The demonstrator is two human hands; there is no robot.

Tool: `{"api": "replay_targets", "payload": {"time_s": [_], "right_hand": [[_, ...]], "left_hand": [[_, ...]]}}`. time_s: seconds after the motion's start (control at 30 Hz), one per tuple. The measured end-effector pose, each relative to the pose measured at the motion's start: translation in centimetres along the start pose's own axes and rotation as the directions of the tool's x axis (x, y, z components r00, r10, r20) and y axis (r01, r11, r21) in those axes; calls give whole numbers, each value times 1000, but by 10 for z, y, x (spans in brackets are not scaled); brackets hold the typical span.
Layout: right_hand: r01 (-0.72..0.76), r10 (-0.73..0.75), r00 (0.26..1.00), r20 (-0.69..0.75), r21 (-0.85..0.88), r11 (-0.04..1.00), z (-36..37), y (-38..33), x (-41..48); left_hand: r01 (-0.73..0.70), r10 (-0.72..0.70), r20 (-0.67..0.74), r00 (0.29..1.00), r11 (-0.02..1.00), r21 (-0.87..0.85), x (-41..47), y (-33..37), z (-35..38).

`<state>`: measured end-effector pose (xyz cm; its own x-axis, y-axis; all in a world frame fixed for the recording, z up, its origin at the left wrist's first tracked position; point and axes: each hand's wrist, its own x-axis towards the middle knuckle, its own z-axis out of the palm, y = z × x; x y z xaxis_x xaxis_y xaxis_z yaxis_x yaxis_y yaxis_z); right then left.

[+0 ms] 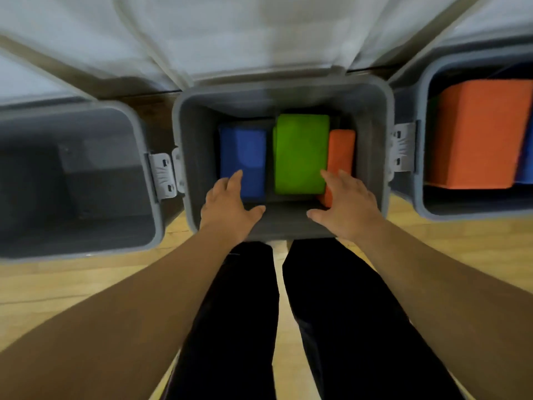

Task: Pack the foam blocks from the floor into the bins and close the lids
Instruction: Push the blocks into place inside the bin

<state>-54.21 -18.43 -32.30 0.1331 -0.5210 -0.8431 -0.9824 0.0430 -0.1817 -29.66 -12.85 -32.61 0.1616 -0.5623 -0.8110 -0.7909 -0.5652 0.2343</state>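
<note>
While both hands reach down into the middle bin (285, 226), neither has hold of anything: the left hand (230, 203) is spread flat with its fingers over the near end of the blue block (245, 151), and the right hand (343, 203) is likewise splayed over the near ends of the green block (301, 151) and the small orange block (341, 148). Whether the fingertips press on the foam or only hover above it cannot be told, as the picture is blurred. These three blocks lie side by side at the bottom of the middle bin: blue on the left, green in the centre and standing highest, orange on the right. The right bin (421, 168) holds a large orange block (478, 134) with a second blue block (526, 157) just beside it at the picture's edge. The left bin (72, 252) looks dark inside, and I cannot tell whether it holds anything. No foam shows on the wooden floor (57, 284) around the person's legs (230, 313), though only a strip of it is visible. The packing looks well along, perhaps settled with a last nudge here. What is plainly left is the closing: the pale lid (259, 39) of the middle bin stands open on the far side, those of its neighbours do too, and the latches (164, 174) at the bin sides are not fastened.
</note>
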Motion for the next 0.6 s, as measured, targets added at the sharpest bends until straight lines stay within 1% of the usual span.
{"api": "replay_targets", "payload": {"time_s": [0.13, 0.2, 0.33, 0.4, 0.5, 0.6], "right_hand": [[-47, 52, 999, -16, 213, 976, -31, -6, -98], [-72, 82, 996, -21, 299, 951, -44, -11, -146], [-129, 190, 979, -72, 500, 856, -49, -25, -230], [-193, 280, 958, -57, 597, 779, -42, -32, -271], [-237, 404, 914, -39, 756, 610, -16, -43, -327], [-272, 496, 868, 17, 853, 446, 20, -55, -376]], "left_hand": [[-113, 111, 45, 993, 992, 47, -98, 22, -56], [-191, 181, 87, 980, 974, 120, -139, 30, -82], [-313, 281, 156, 947, 917, 247, -197, 35, -127], [-331, 285, 185, 940, 892, 307, -219, 32, -145], [-350, 294, 207, 933, 874, 337, -242, 24, -161], [-367, 289, 248, 924, 854, 370, -255, 12, -167]]}}
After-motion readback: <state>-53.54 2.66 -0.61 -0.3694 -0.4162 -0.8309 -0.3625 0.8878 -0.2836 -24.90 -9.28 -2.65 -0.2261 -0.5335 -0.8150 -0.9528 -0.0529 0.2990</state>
